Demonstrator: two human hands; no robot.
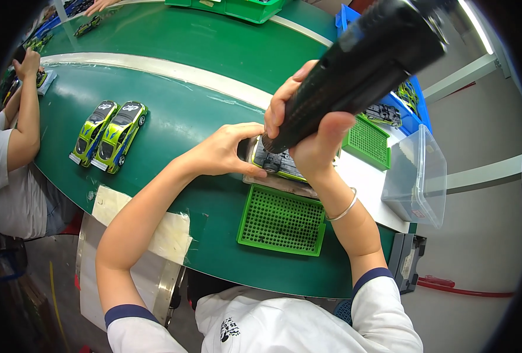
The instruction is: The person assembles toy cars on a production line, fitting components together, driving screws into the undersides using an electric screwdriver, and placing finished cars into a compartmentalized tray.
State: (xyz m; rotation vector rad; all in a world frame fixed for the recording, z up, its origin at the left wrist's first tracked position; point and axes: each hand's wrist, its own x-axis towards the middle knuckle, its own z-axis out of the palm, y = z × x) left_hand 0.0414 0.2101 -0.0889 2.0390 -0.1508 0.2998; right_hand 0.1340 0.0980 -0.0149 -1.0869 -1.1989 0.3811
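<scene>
2 hands (225,154) (308,132): screwdriver (355,65) above, toy car (278,162) between.

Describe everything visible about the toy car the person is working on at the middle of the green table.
The toy car lies upside down, its grey underside and a dark wheel facing up, with a strip of green-yellow body showing along its lower edge. It looks like plastic. It rests on a flat grey pad on the green table, just above a green perforated tray. The left hand steadies its left end. The right hand presses a black powered screwdriver tip-down onto it, hiding much of the car.
</scene>
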